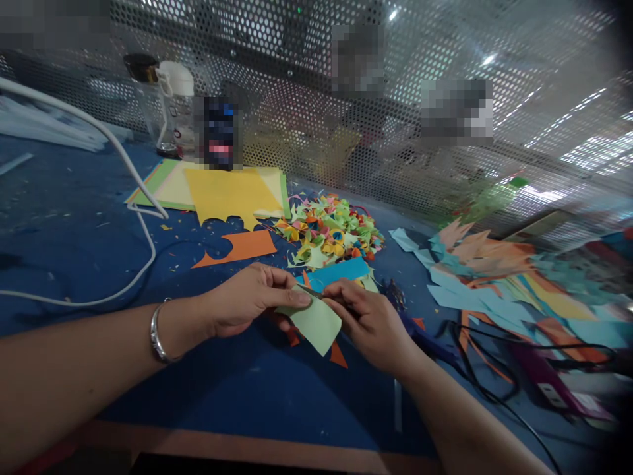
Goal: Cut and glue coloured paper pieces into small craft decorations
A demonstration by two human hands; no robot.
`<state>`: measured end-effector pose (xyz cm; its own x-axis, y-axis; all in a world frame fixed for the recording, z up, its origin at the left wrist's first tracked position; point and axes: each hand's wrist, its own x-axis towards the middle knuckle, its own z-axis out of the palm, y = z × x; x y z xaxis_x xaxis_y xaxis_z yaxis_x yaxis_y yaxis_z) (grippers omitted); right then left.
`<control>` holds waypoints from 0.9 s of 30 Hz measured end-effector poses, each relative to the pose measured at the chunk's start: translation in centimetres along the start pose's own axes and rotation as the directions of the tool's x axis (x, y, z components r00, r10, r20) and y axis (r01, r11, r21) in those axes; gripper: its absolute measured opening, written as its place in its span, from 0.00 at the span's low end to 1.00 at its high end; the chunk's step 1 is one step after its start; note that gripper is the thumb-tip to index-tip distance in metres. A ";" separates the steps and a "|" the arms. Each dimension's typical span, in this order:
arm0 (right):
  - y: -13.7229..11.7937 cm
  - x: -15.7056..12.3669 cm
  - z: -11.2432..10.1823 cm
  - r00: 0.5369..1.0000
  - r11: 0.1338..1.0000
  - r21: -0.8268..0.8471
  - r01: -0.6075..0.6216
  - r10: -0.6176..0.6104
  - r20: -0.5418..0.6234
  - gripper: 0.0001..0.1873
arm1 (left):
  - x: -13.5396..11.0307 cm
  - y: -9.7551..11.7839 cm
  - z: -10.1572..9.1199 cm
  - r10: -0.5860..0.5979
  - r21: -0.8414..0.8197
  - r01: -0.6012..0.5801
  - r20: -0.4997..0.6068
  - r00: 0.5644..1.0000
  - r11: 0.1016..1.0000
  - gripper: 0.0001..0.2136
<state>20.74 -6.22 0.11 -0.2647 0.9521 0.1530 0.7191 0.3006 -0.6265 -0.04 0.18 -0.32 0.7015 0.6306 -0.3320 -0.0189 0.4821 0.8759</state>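
Note:
My left hand (270,293) pinches a pale green sheet of paper (319,328) between thumb and fingers, with a silver bangle on the wrist. Close beside it, my right hand (368,320) is closed around a small pair of scissors (310,291). Only the thin dark blades show, at the upper edge of the green paper; the handles are hidden in the fingers. Under and behind the hands lie a blue paper strip (341,272) and orange scraps (339,356).
Beyond the hands is a heap of colourful paper cuttings (331,231). Left of it lie a cut orange sheet (252,245) and a yellow sheet (227,191) on stacked paper. A white cable (133,171), black cords (475,369) and a blue-handled tool (430,340) flank the arms.

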 end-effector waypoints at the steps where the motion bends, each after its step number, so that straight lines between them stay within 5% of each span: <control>1: 0.0 0.0 0.0 1.000 1.000 0.000 -0.002 0.002 0.002 0.14 | 0.0 0.0 0.0 -0.004 0.003 0.004 0.007 1.000 1.000 0.14; 15: -0.1 -0.1 0.1 1.000 1.000 -0.012 0.027 -0.027 -0.017 0.12 | 0.2 -0.3 0.1 -0.014 0.054 0.012 0.034 0.999 0.998 0.14; 20: -0.1 -0.1 0.0 0.999 1.000 -0.019 0.019 -0.019 -0.046 0.13 | 0.1 0.7 -0.7 0.010 0.264 -0.015 0.019 1.000 0.965 0.14; 22: 0.1 0.0 -0.2 0.996 0.999 -0.034 0.024 -0.027 -0.086 0.14 | -0.1 1.8 -1.6 0.068 0.499 -0.076 0.034 0.997 0.863 0.13; 25: 0.5 0.1 -0.4 0.992 0.995 -0.096 0.017 -0.029 -0.126 0.14 | -0.5 3.6 -3.0 0.193 0.857 -0.179 0.095 0.977 0.483 0.12; 27: 0.7 0.2 -0.4 0.992 0.989 -0.145 -0.005 -0.014 -0.128 0.15 | -0.7 4.3 -3.6 0.240 0.957 -0.113 0.047 0.970 0.268 0.07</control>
<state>21.43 -5.83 0.02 -0.1907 0.9471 0.2583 0.8059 0.3012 -0.5097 -3.21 4.00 2.44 0.7094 0.6983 -0.0953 0.5975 -0.5242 0.6068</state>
